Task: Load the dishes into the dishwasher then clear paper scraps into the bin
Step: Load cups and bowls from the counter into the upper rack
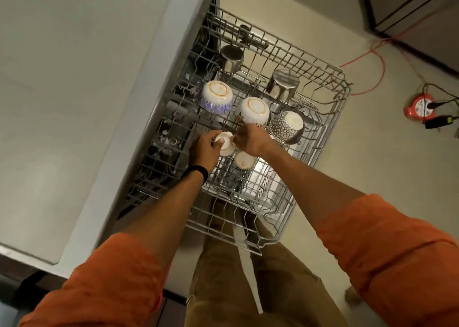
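White glazed ceramic, the small white cup (225, 144) sits upside down in the middle of the pulled-out dish rack (316, 152), held from both sides. The left hand (203, 150) curls its fingers round the cup's near-left side, and the right hand (251, 140) pinches its far-right edge with bent fingers. A second small cup (244, 160) stands inverted just beside it, partly under the right wrist.

Farther along the rack three bowls rest bottom-up in a row: a blue-patterned bowl (216, 97) on the left, a white floral bowl (255, 110) in the middle close to the right hand's fingertips, and a dark patterned bowl (286, 127) tilted on the right. Beyond them a steel tumbler (232, 58) and a second steel tumbler (283, 84) stand inverted, well apart from each other.

The rack's near end, towards the person's legs, holds only bare wire tines. Its left side runs under the edge of the pale worktop (74, 103); its right wall stands over open floor (372, 172). Well off to the right lie an orange cable (378, 60) and a red extension reel (419, 108).
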Tool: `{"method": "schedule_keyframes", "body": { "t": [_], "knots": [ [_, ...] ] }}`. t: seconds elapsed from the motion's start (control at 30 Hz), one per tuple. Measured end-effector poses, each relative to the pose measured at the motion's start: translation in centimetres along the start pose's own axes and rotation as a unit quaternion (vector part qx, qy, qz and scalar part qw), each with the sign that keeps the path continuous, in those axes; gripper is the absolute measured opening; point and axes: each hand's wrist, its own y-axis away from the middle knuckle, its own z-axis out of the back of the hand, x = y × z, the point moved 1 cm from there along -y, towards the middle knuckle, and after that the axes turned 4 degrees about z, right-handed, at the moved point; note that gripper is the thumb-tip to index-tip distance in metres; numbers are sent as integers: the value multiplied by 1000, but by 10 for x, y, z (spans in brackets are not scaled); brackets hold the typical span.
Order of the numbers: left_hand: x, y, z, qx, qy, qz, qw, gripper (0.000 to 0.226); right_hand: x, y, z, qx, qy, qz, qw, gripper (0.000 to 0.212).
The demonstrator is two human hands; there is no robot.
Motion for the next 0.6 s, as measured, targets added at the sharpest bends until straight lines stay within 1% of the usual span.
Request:
{"method": "schedule_keyframes", "body": {
  "t": [0.1, 0.2, 0.3, 0.47, 0.6],
  "knots": [
    [-2, 3, -3, -28, -4, -5, 1000, 24, -2, -2, -3, -20, 0, -1, 1000, 28],
    [-2, 4, -2, -37, -16, -16, 999, 24, -2, -4, -7, -22, 4, -7, 1000, 24],
    [-1, 6, -2, -35, -30, -27, 999, 25, 0, -5, -8, -22, 21, -14, 999, 27],
    [2, 3, 0, -27, -44, -36, 998, 23, 7, 1, -6, -24, 107, -5, 994, 34],
    [-1, 4, 3, -19, -62, -39, 997, 26, 6, 0, -5, -16, 77, -35, 996, 39]
  ]
}}
